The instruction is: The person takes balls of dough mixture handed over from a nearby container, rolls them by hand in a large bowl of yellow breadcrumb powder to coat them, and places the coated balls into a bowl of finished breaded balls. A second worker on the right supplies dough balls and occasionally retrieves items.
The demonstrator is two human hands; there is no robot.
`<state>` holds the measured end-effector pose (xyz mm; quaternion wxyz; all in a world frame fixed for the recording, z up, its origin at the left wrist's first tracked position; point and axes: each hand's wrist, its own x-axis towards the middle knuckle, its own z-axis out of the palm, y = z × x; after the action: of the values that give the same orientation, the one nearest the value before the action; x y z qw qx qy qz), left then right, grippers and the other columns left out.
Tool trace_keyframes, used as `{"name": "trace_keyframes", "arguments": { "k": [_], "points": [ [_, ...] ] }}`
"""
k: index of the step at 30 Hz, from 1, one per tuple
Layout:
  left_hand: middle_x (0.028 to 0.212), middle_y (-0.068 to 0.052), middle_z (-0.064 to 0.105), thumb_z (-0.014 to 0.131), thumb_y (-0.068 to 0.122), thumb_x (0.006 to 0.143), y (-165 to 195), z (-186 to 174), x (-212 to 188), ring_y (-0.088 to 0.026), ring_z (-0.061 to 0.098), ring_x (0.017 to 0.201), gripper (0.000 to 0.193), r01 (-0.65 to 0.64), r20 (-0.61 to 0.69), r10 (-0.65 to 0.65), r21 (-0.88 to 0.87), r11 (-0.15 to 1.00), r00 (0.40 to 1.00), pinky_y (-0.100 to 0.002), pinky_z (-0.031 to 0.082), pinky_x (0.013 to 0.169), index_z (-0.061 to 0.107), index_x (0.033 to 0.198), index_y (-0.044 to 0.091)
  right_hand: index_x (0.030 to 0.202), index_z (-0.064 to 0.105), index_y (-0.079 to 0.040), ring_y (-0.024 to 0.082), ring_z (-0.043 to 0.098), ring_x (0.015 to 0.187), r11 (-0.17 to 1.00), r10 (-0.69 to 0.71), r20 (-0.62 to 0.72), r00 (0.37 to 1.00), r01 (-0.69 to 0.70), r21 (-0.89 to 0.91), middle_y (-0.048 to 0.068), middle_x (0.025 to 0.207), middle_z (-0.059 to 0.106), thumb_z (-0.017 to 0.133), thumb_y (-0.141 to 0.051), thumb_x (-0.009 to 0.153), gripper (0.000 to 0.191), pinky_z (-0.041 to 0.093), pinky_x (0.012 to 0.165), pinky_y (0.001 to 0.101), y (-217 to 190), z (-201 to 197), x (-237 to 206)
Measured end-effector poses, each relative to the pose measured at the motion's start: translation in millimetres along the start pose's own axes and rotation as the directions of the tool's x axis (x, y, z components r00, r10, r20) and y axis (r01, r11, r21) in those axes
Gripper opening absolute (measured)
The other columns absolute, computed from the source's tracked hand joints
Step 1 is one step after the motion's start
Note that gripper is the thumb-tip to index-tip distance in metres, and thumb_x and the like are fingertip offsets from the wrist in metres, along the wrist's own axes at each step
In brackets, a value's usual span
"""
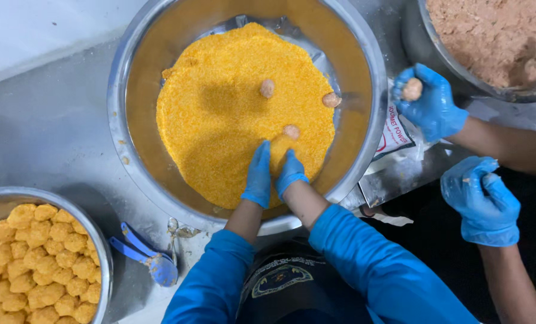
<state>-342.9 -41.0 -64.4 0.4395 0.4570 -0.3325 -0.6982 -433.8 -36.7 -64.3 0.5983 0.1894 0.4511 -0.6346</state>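
- Two blue-gloved hands, the left hand (258, 175) and the right hand (291, 171), press side by side into a bed of orange-yellow breadcrumbs (220, 114), fingers cupped together around a heap of crumbs; whether anything lies inside the cupped grip cannot be told, as the crumbs cover it.
- The breadcrumbs are fine, grainy and bright, spread in a wide flat mound over the bottom of a large steel bowl (130, 78); both hands work at the mound's near edge, close to the bowl's near rim.
- Three small pale meatballs, still uncoated, rest on the crumbs: one (291, 131) just beyond the fingertips, one (268, 88) near the mound's middle, one (331, 99) at its right edge.
- Blue sleeves (370, 258) run from the wrists to the bottom of the view.
- At the steel table's (46, 138) near left corner, a second bowl (103, 252) holds a pile of crumbed nuggets (37, 264); a blue-handled tool (145, 255) lies between the two bowls.
- To the right, a co-worker's gloved hand (430, 105) closes on a pale ball (412, 89), with that person's other gloved hand (481, 201) lower down, loosely curled.
- At the far right corner, a bowl of pinkish-brown minced mix (496, 36); a foil packet (394, 138) lies beside the large bowl.
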Motion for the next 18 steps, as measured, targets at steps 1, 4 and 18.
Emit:
{"name": "trace_keyframes", "arguments": {
  "k": [1, 4, 18],
  "points": [
    [0.151, -0.01, 0.055, 0.052, 0.035, 0.106, 6, 0, -4, -0.022, 0.05, 0.139, 0.053, -0.084, 0.012, 0.084, 0.022, 0.996, 0.996, -0.035, 0.039, 0.116, 0.055, 0.145, -0.001, 0.139, 0.059, -0.009, 0.036, 0.057, 0.127, 0.998, -0.06, 0.048, 0.997, 0.06, 0.015, 0.015, 0.148, 0.057, 0.046, -0.047, 0.101, 0.056, 0.046, 0.108, 0.0483, -8, 2, 2],
    [0.143, -0.014, 0.061, 0.057, 0.032, 0.102, 11, -9, -15, -0.025, 0.055, 0.126, 0.053, -0.002, -0.093, 0.009, 0.074, 0.997, 0.996, -0.04, 0.044, 0.105, 0.058, 0.144, -0.001, 0.142, 0.056, -0.003, 0.038, 0.053, 0.13, 0.844, -0.414, 0.02, 0.91, 0.392, -0.366, 0.021, 0.149, 0.053, 0.055, -0.052, 0.097, 0.066, 0.043, 0.111, 0.0476, -34, 14, 5],
    [0.153, -0.01, 0.048, 0.063, 0.046, 0.092, -5, -30, -1, -0.036, 0.043, 0.144, 0.071, 0.367, -0.303, -0.462, -0.321, 0.873, 0.834, -0.055, 0.035, 0.116, 0.045, 0.154, 0.018, 0.142, 0.055, -0.01, 0.036, 0.068, 0.109, 0.324, -0.145, 0.087, 0.986, 0.13, -0.937, 0.018, 0.126, 0.071, 0.081, -0.027, 0.073, 0.076, 0.057, 0.092, 0.0484, -38, 43, 28]
  ]
}}
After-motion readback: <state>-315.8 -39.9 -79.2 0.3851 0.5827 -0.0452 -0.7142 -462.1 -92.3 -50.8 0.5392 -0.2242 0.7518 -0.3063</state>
